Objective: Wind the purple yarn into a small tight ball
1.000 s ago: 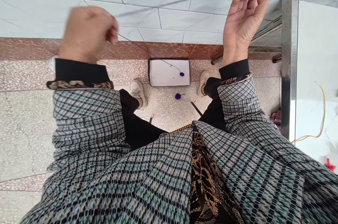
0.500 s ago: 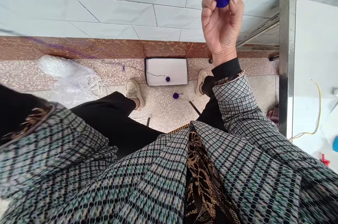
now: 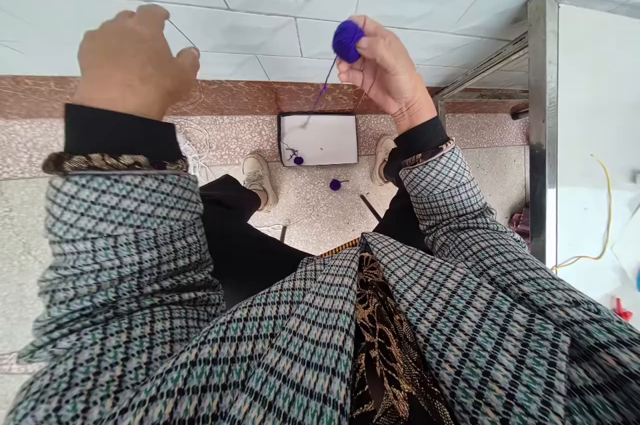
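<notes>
A ball of purple yarn (image 3: pixel 346 41) sits between the thumb and fingers of my right hand (image 3: pixel 383 68), raised in front of the wall. From that ball a strand of yarn (image 3: pixel 325 88) hangs toward a shallow white box with a black rim (image 3: pixel 345 138). Inside the box, near its lower left corner, lies a small purple yarn ball (image 3: pixel 299 160) with loose yarn beside it. Another small purple ball (image 3: pixel 335 184) rests on the floor just below the box. My left hand (image 3: pixel 135 61) is up at the left, open, thumb apart from the fingers, and I see nothing in it.
White string (image 3: pixel 197 151) lies on the floor at left, partly behind my left arm. My shoes flank the box. A tiled wall (image 3: pixel 250 25) rises ahead. To the right stands a metal-framed table (image 3: pixel 543 131) with a yellow cord (image 3: pixel 607 211) on its white top.
My right hand has come down and left with the yarn ball. My left hand has come into view. The small ball in the box has shifted left, with loose yarn now beside it.
</notes>
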A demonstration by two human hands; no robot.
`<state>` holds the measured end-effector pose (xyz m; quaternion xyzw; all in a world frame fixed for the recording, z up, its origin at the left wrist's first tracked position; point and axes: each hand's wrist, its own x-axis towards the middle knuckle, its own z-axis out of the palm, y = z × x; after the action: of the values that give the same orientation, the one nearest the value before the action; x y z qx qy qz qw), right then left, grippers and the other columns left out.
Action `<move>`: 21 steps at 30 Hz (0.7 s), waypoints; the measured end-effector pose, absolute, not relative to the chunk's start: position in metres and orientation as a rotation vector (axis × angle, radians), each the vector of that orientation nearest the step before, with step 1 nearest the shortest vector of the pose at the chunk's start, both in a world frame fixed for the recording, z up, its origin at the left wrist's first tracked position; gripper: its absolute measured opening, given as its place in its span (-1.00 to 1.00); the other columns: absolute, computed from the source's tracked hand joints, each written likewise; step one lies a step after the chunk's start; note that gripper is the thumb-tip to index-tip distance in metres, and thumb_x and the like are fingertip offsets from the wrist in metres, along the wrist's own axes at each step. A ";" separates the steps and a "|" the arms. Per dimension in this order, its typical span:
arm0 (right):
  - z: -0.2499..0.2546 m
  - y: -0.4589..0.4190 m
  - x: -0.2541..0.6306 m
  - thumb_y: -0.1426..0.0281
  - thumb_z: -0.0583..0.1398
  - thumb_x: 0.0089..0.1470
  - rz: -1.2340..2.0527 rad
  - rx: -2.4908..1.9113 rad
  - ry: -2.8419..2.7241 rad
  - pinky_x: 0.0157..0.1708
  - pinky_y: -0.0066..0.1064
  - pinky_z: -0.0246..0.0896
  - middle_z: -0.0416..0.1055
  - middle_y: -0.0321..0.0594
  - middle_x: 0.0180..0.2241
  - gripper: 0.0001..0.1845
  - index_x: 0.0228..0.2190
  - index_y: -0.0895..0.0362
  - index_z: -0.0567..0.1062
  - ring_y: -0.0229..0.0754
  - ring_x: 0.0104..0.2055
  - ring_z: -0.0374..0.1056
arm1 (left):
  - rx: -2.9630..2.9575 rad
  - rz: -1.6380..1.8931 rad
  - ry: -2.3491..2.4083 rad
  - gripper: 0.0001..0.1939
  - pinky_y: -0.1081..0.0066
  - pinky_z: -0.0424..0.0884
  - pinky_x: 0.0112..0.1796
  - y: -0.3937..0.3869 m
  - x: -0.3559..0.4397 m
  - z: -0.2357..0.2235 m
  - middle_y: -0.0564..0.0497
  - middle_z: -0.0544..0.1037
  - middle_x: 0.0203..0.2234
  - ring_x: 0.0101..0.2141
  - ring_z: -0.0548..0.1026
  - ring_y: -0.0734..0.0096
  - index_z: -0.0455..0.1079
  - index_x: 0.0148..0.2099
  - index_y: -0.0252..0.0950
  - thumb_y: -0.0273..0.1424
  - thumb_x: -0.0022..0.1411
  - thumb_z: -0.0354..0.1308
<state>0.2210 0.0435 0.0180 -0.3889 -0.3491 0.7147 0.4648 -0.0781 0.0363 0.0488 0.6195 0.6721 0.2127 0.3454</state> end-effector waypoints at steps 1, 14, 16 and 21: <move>0.018 0.042 0.217 0.43 0.38 0.32 1.767 -1.018 -0.875 -0.25 -0.50 0.59 0.45 -0.38 -0.32 -0.78 -0.16 -0.01 0.43 -0.23 -0.29 0.54 | 1.661 0.531 1.915 -0.56 -0.03 0.03 0.62 0.033 -0.070 0.050 -0.12 0.63 0.31 0.53 0.29 -0.15 0.53 0.41 -0.33 -0.40 0.57 0.27; 0.017 0.034 0.201 0.48 0.51 0.28 1.902 -1.126 -0.871 -0.34 -0.54 0.57 0.47 -0.38 -0.37 -0.67 -0.15 0.05 0.47 -0.28 -0.38 0.52 | 0.832 0.978 1.020 -0.47 0.40 0.58 -0.04 0.026 0.036 0.000 0.08 0.65 -0.17 -0.20 0.62 0.41 0.47 0.05 -0.21 -0.76 0.09 0.13; 0.015 0.035 0.204 0.42 0.56 0.26 1.901 -1.138 -0.836 -0.36 -0.51 0.57 0.47 -0.40 -0.39 -0.61 -0.13 0.04 0.46 -0.27 -0.39 0.52 | 0.847 0.931 1.006 -0.62 0.35 0.57 -0.08 0.028 0.033 -0.007 0.09 0.60 -0.27 -0.29 0.59 0.41 0.44 0.01 -0.22 -0.68 0.20 0.18; 0.005 0.036 0.206 0.23 0.53 0.34 1.850 -1.152 -0.760 -0.26 -0.44 0.62 0.41 -0.42 -0.40 -0.58 -0.12 0.03 0.40 -0.21 -0.26 0.59 | 1.013 0.901 1.038 -0.86 0.37 0.33 -0.30 0.033 0.033 -0.027 0.17 0.47 -0.46 -0.50 0.27 0.50 0.43 -0.09 -0.21 -0.53 0.39 0.28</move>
<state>0.2062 0.0360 0.0048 -0.4562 -0.3011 0.7331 0.4047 0.0326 0.0331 -0.0274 0.4472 0.4581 0.3977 0.6572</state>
